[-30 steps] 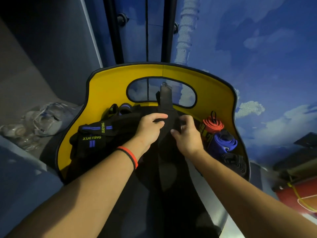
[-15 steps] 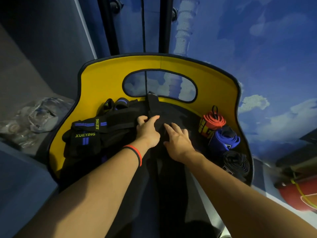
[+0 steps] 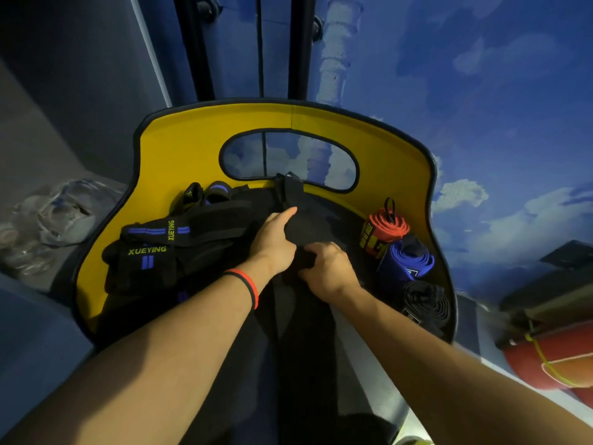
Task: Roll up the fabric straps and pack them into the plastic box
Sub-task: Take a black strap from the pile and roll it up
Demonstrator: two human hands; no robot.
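A long black fabric strap (image 3: pixel 293 195) lies on the dark seat surface, running from the yellow backrest (image 3: pixel 179 155) toward me. My left hand (image 3: pixel 272 240), with a red and black band at the wrist, presses on the strap with fingers stretched forward. Just nearer to me, my right hand (image 3: pixel 324 268) has its fingers curled round a bunched part of the same strap. Three rolled straps stand at the right: red (image 3: pixel 388 224), blue (image 3: pixel 406 260) and black (image 3: pixel 426 303). A clear plastic container (image 3: pixel 64 210) lies off to the left, blurred.
A pile of loose black straps with blue stripes and XUEYING lettering (image 3: pixel 150 252) fills the left of the seat. Two dark vertical poles (image 3: pixel 298 46) rise behind the backrest. A red object with a yellow cord (image 3: pixel 552 367) sits low on the right.
My right hand went from lying flat on the strap to curling round it, drawing slightly toward me. My left hand stayed pressing on the strap.
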